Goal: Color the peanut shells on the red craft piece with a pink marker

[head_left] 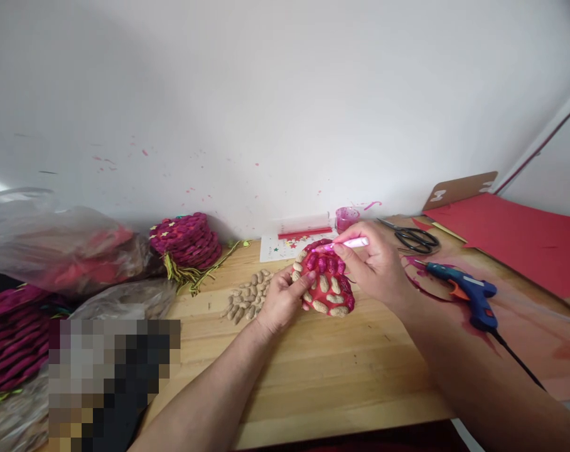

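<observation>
right-hand grip (376, 267) pinches what looks like a pink brush (348, 243), tip on the peanut-studded red disc (319, 295) clasped by the left hand (281, 300) over the worktop (341, 364); colouring seems midway, bare shells (323, 284) want steady dabs.

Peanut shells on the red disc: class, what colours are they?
Upper peanut shells are magenta, lower ones plain tan, on the red disc; the head view shows it best.

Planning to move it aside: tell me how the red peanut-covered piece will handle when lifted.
The red peanut-covered piece is probably stiff: it holds its shape with only the left hand at one edge. Likely light, being peanut shells on a thin base. Shells may snap or smear: several look freshly painted pink.
</observation>
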Demonstrator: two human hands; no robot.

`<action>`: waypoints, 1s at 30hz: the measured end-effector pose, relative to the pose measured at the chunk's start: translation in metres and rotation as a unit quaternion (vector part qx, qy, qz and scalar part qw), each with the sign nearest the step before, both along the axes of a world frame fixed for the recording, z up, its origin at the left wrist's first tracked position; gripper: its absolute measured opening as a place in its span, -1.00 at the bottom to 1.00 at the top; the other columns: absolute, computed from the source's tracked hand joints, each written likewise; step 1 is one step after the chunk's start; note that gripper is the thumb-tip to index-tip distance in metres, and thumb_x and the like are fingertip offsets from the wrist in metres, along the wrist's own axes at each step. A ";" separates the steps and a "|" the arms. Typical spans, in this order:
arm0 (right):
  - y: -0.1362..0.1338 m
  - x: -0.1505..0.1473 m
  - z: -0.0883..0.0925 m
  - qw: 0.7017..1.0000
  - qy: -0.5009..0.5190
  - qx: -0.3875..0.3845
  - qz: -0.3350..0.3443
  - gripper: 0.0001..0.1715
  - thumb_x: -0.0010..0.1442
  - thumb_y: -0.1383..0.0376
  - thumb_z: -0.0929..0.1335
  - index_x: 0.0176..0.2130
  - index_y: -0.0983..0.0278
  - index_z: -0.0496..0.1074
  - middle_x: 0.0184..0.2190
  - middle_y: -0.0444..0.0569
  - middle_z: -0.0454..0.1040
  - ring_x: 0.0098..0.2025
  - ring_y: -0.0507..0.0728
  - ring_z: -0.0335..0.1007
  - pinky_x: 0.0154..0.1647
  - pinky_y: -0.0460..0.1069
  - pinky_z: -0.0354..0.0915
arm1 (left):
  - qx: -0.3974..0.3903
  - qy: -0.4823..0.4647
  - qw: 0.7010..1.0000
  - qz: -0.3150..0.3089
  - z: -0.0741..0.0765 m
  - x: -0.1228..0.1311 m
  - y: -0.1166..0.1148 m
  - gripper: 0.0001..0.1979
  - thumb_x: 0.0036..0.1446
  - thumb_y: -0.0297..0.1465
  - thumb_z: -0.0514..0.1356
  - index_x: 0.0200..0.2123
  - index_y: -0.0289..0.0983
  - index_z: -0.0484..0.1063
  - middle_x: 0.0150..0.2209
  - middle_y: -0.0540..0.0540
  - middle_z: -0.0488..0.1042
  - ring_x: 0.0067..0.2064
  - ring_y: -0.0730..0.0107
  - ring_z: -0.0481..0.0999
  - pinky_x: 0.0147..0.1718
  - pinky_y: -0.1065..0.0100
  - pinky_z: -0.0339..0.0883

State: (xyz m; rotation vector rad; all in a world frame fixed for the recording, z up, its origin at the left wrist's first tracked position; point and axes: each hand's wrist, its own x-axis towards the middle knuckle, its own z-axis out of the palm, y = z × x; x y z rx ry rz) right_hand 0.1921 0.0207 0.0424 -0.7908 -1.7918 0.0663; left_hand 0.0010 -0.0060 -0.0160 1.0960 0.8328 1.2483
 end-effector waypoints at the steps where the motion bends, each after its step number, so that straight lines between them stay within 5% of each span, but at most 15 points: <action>1: 0.000 -0.001 0.000 1.000 -0.008 0.003 0.003 -0.95 0.35 0.31 0.40 -0.22 0.17 0.44 -0.31 -0.09 0.57 -0.21 0.16 0.49 -0.17 0.09 0.32 | 0.000 -0.002 1.000 0.000 -0.001 0.000 0.000 -0.54 0.02 -0.04 0.48 -0.45 -0.29 0.43 -0.62 0.06 0.40 -0.67 0.57 0.26 -0.68 0.47 0.16; 14: 0.005 0.002 -0.003 1.000 -0.002 0.018 -0.011 -0.92 0.33 0.34 0.41 -0.23 0.16 0.43 -0.32 -0.12 0.57 -0.23 0.15 0.50 -0.16 0.09 0.31 | -0.047 -0.044 0.998 0.016 0.007 0.003 -0.002 -0.47 -0.17 -0.03 0.56 -0.50 -0.29 0.42 -0.63 0.07 0.38 -0.66 0.59 0.24 -0.72 0.48 0.10; 30: 0.002 0.001 -0.002 0.999 -0.005 0.030 -0.022 -0.92 0.33 0.34 0.42 -0.24 0.17 0.44 -0.33 -0.11 0.57 -0.22 0.16 0.47 -0.14 0.10 0.29 | -0.052 -0.060 0.997 0.004 0.005 0.003 -0.002 -0.51 -0.14 -0.07 0.56 -0.47 -0.31 0.45 -0.63 0.07 0.39 -0.67 0.59 0.25 -0.72 0.49 0.10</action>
